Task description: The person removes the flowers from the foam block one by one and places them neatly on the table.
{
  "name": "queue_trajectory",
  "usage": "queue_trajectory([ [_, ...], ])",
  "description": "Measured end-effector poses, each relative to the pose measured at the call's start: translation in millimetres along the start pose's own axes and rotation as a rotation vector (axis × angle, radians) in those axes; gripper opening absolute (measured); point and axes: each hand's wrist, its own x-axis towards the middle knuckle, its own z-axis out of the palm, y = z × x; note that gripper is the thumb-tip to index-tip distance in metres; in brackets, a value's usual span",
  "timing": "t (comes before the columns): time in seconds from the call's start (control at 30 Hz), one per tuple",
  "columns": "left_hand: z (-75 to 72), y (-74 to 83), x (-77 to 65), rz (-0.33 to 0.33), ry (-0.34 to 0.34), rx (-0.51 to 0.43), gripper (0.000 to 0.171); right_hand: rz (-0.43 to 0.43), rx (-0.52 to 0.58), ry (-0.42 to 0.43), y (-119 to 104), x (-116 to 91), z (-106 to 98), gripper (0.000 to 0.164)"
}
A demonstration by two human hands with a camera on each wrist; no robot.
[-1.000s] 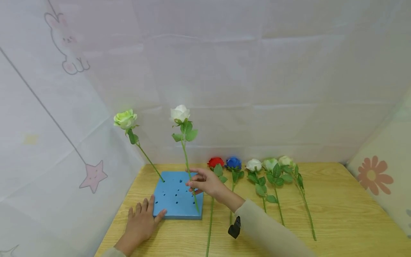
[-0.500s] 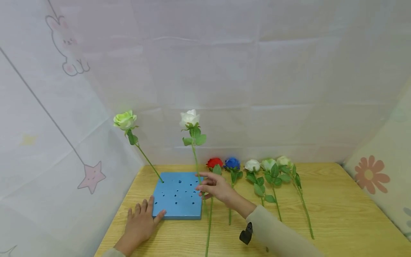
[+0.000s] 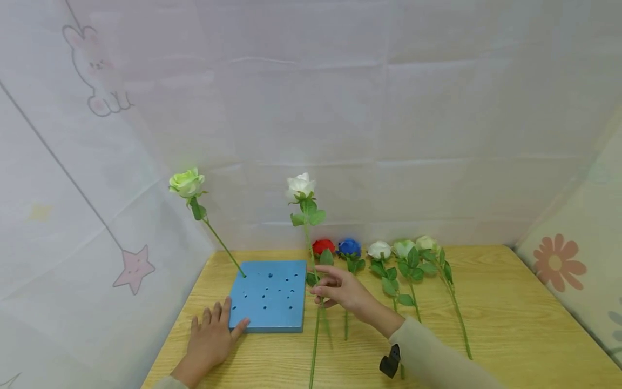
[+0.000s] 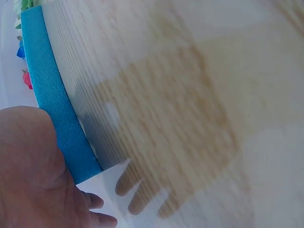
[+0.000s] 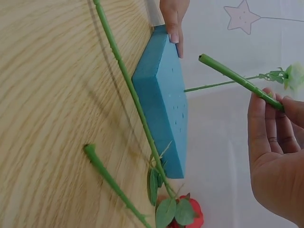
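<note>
In the head view a white rose stands nearly upright, its stem pinched between the thumb and fingers of my right hand. The stem's cut lower end hangs free of the blue block in the right wrist view. My left hand lies flat at the front left corner of the blue block, thumb along its front edge and fingers spread on the table. Small holes dot the block's top. A light green rose leans out of the block's back left hole.
Right of the block lie a red rose, a blue rose, another white rose and two pale green ones, stems toward the front of the wooden table. A pale printed curtain hangs behind.
My right hand has carried the white rose rightward, from over the block to beside its right edge, above the red rose's stem. My left hand has stayed at the block.
</note>
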Motion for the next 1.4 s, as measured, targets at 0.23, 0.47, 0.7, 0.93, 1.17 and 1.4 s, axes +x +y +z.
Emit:
queue_trajectory([
  [0.23, 4.8, -2.6, 1.7, -0.005, -0.001, -0.005, 0.100, 0.032, -0.006, 0.024, 5, -18, -15, 0.067],
  [0.47, 4.5, -3.5, 1.9, 0.000, 0.011, -0.002, 0.101, 0.046, -0.001, 0.033, 9, -37, -35, 0.065],
  [0.7, 4.0, -3.4, 2.3, 0.012, 0.028, 0.010, 0.100, 0.037, -0.007, 0.036, 8, -57, -50, 0.065],
  [0.93, -0.2, -0.7, 0.7, -0.002, 0.008, -0.009, 0.100, 0.045, 0.015, 0.065, 6, -76, -61, 0.065],
  [1.17, 0.0, -0.7, -0.3, 0.003, 0.013, 0.002, 0.099, 0.071, -0.007, 0.087, 9, -94, -75, 0.067],
  [1.4, 4.0, -2.0, 2.1, 0.003, 0.031, -0.006, 0.098, 0.095, -0.001, 0.109, 7, -114, -88, 0.069],
])
